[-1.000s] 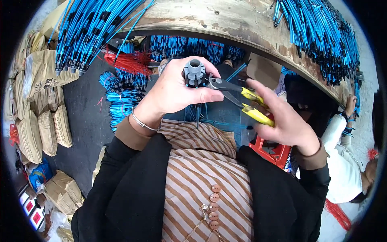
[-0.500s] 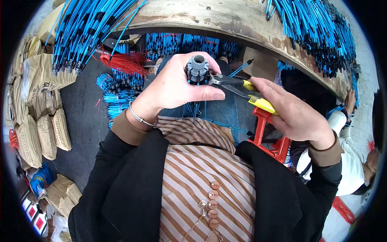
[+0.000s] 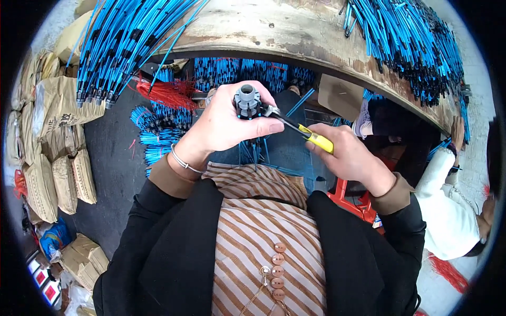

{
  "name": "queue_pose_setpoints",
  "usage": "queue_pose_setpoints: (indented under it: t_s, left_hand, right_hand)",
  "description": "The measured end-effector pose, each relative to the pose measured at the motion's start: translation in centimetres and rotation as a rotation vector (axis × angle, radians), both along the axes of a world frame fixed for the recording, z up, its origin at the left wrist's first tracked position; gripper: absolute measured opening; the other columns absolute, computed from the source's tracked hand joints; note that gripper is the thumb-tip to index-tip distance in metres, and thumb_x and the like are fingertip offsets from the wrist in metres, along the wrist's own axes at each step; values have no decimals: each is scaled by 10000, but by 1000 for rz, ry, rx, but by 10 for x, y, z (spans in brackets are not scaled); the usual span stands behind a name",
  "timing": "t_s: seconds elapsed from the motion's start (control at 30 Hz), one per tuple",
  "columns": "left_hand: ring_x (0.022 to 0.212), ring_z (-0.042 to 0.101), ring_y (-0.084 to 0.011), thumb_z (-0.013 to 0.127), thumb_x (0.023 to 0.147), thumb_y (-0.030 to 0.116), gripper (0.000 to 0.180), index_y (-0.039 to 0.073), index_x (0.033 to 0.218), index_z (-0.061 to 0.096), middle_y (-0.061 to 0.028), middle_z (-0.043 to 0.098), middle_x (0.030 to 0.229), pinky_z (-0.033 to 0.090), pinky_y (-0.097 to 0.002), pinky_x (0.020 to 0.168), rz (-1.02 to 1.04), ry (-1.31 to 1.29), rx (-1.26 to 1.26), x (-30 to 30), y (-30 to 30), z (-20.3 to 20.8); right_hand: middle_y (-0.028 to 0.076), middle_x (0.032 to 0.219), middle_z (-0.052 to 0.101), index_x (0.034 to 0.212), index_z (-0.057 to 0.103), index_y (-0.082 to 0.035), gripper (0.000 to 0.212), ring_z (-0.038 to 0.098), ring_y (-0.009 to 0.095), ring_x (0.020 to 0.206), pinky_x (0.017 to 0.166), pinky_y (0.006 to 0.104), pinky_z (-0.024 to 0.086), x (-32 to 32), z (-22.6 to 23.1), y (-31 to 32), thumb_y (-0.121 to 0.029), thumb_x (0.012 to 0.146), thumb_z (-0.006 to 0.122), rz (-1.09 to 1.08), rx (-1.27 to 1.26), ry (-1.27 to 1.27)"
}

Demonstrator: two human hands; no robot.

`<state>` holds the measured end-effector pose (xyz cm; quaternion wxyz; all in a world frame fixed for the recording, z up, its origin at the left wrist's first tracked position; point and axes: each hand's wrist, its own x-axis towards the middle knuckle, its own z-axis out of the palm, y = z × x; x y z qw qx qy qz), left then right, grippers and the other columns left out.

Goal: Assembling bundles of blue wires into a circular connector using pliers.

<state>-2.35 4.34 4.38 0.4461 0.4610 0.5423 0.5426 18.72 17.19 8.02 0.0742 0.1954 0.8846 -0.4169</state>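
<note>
My left hand [image 3: 224, 118] is wrapped round a grey ribbed plastic fitting [image 3: 247, 100] with a round opening facing up. Dark prongs stand round its body, and thin blue-and-black rods hang down beneath it. My right hand [image 3: 345, 152] grips the yellow handles of a pair of pliers [image 3: 318, 141]. The handles are squeezed together. The metal jaws [image 3: 272, 111] meet the fitting's right side, close to my left thumb; what they bite on is too small to make out.
Bundles of blue rods [image 3: 124, 47] and more blue rods [image 3: 406, 47] lie on the wooden table [image 3: 274, 23]. Red ties [image 3: 166, 94] hang below its edge. Brown sacks [image 3: 58, 105] stack at left. A red plastic stool [image 3: 345, 203] stands at right, near a person in white [image 3: 443, 210].
My right hand has closed the plier handles, which stood apart before, and moved left and slightly down. The fitting in my left hand has shifted slightly left and down.
</note>
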Motion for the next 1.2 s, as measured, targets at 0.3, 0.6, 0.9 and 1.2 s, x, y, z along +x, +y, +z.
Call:
queue_pose_setpoints:
  t_s: [0.3, 0.6, 0.9, 1.2]
  left_hand:
    - [628, 541, -118, 754, 610, 35, 287, 15, 864, 623, -55, 633, 747, 439, -233, 615, -78, 37, -33, -6, -8, -2]
    - [650, 549, -144, 748, 627, 70, 364, 4, 959, 616, -61, 614, 733, 443, -252, 639, -73, -114, 63, -19, -7, -13]
    - [690, 549, -186, 672, 716, 48, 390, -18, 1088, 573, -81, 585, 753, 438, -275, 678, 184, -291, 196, -19, -13, -33]
    - [729, 578, -236, 593, 773, 45, 347, -33, 1110, 560, -116, 598, 802, 469, -326, 736, 206, -350, 382, -10, -49, -25]
  right_hand:
    - [74, 646, 601, 910, 584, 33, 119, 502, 142, 466, 442, 237, 389, -23, 76, -1, -55, 836, 614, -72, -240, -484]
    - [86, 680, 623, 968, 590, 49, 197, 537, 144, 485, 453, 255, 418, -26, 47, -4, -93, 837, 630, 1, 8, -188]
    - [91, 810, 656, 1134, 587, -91, 454, 607, 233, 624, 570, 333, 494, -60, -22, 107, -418, 821, 627, -254, 1212, -75]
    - [128, 1164, 600, 1196, 546, -4, 375, 581, 210, 958, 815, 301, 459, -22, -102, -9, -266, 935, 486, -538, 29, 418]
